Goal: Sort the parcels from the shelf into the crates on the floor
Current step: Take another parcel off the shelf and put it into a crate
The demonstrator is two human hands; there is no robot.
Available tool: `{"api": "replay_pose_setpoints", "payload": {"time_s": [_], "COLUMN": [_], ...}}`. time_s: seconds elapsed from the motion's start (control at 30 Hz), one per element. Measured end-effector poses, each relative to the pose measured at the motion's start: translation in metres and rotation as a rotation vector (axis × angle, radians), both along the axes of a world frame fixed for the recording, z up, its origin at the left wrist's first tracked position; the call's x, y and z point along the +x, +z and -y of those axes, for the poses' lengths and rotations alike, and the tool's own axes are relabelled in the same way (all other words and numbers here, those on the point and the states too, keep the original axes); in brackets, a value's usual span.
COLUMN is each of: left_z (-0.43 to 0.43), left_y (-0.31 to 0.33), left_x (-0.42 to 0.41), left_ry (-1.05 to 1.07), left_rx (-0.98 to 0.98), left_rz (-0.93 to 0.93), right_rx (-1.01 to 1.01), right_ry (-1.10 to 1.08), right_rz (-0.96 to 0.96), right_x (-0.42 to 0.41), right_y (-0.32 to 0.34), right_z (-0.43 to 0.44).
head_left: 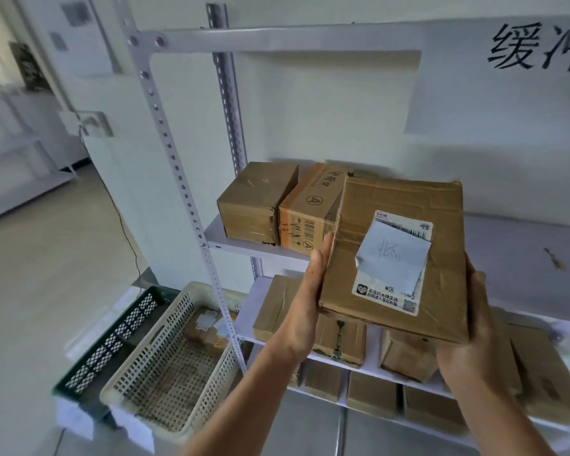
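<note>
A flat brown cardboard parcel (pixel 399 222) with a white shipping label and a loose handwritten paper slip is held in front of the shelf, tilted toward me. My left hand (pixel 305 304) grips its left edge. My right hand (pixel 474 337) supports its right lower corner from beneath. Two more parcels (pixel 277 202) stand side by side on the shelf board (pixel 218 238) behind it. Several other boxes (pixel 339 340) fill the lower shelf levels. On the floor at lower left stand a cream crate (pixel 165 366) holding a parcel, and a dark green crate (pixel 112 340) beside it.
A perforated white shelf upright (pixel 185 189) runs diagonally between me and the crates. A black cable (pixel 119 212) hangs down the wall to the floor. Paper labels hang on the crates' front ends. Pale floor stretches left toward another white shelf.
</note>
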State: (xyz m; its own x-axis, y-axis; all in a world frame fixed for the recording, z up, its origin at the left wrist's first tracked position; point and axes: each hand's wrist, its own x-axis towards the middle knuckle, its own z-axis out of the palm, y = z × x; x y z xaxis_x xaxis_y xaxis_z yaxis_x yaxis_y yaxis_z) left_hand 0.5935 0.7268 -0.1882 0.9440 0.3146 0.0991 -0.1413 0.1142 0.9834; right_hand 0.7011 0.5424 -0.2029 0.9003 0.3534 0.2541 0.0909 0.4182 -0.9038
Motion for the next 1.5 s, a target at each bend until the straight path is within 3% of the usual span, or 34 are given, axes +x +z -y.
{"api": "replay_pose_setpoints", "payload": {"time_s": [0.3,0.83,1.03,1.33,1.5], "left_z": [-0.064,-0.263,-0.373,-0.503,-0.555], "left_y": [-0.008,-0.091,-0.139,-0.23,-0.3], "left_x": [-0.134,-0.293,-0.296,-0.267,-0.258], "left_ry": [0.148,0.61,0.649,0.547,0.474], "left_rx": [-0.032,-0.185,-0.268,-0.348,-0.337], "left_rz": [-0.069,-0.187,-0.313,-0.582,-0.737], "right_rx": [-0.021,-0.188,-0.251,-0.546,-0.717], "right_ry": [0.124,0.538,0.604,0.594,0.54], "right_rz": [-0.12,-0.198,-0.359,-0.58,-0.754], "right_x": [-0.118,-0.225,-0.227,-0.207,-0.202], "right_y": [-0.006,-0.091,-0.146,-0.235,-0.316], "right_z": [-0.073,-0.324,-0.43,-0.529,-0.565]}}
